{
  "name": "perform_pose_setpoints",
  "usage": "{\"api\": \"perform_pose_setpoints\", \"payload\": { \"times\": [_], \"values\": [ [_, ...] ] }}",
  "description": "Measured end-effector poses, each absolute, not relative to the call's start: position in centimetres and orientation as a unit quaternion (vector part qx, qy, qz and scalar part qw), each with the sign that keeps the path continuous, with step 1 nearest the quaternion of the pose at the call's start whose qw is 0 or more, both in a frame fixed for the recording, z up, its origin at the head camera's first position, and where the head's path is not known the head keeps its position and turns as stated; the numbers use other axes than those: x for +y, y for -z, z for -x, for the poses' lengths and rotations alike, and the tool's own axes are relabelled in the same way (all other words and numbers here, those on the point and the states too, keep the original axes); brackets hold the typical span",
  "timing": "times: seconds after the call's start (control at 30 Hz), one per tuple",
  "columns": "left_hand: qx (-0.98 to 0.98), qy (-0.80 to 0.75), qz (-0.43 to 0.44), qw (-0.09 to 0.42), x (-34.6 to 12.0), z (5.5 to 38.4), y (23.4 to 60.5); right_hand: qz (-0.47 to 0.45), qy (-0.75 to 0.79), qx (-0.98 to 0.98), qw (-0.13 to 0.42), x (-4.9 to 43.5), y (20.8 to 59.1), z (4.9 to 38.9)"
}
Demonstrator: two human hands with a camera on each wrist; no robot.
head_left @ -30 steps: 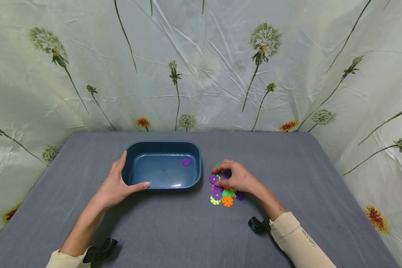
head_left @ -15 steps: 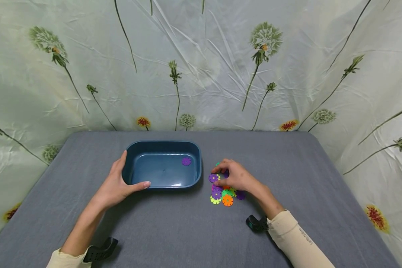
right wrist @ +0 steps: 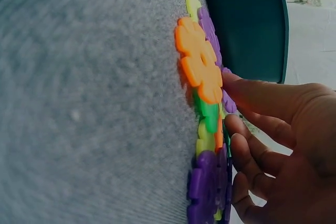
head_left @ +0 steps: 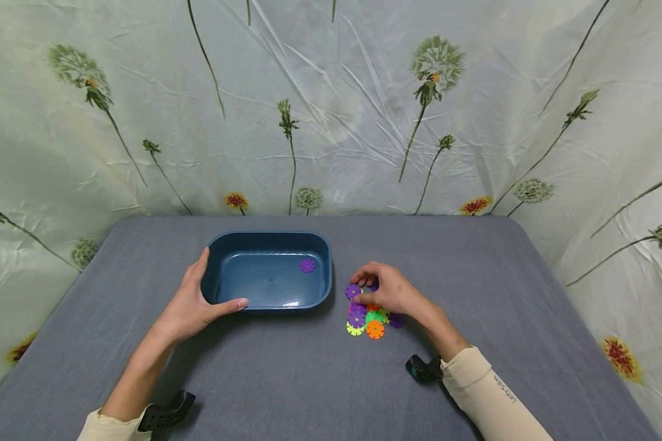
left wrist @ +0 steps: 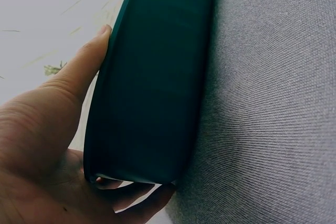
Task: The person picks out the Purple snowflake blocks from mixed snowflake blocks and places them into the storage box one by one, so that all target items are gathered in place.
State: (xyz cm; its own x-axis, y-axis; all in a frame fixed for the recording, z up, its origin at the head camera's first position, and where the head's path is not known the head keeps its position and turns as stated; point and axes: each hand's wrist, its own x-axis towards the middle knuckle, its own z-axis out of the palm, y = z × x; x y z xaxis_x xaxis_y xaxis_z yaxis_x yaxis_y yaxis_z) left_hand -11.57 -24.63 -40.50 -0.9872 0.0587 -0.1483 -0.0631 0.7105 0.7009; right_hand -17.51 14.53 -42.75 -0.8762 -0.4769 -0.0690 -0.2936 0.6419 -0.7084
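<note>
My left hand (head_left: 190,300) grips the left end of a dark blue plastic tub (head_left: 220,300), thumb along the near rim and fingers round the side wall. In the left wrist view, the fingers reach round the tub's outer wall (left wrist: 152,77). One purple notched disc (head_left: 307,265) lies inside, toward the right. Over a small heap of flower-shaped plastic discs, my right hand (head_left: 388,289) pinches a purple disc (head_left: 353,291) between thumb and fingers. In the right wrist view, that purple disc (right wrist: 229,100) is partly hidden behind the thumb and an orange disc (right wrist: 199,59).
Several yellow, green, orange, pink and purple discs (head_left: 375,329) overlap on the grey cloth-covered table (head_left: 287,380), right of the tub. Behind the table hangs a pale curtain (head_left: 353,122) printed with dandelions. Each wrist wears a black band (head_left: 168,411).
The right hand's fingertips have drawn in slightly round the purple disc, which has shifted a little. A green disc beyond the fingers is now covered. The left hand and tub stay put.
</note>
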Motion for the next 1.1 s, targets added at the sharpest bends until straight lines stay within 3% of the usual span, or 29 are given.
{"api": "perform_pose_setpoints", "payload": {
  "times": [0.8, 1.1],
  "values": [
    [0.917, -0.390, -0.005, 0.079, -24.69, 11.56, 40.50, 0.198, 0.419, 0.879, 0.114, 14.93, 42.91, 17.43],
    [0.916, -0.392, -0.004, 0.082, -24.78, 11.52, 40.46, 0.182, 0.445, 0.874, 0.072, 14.26, 42.65, 17.77]
  ]
}}
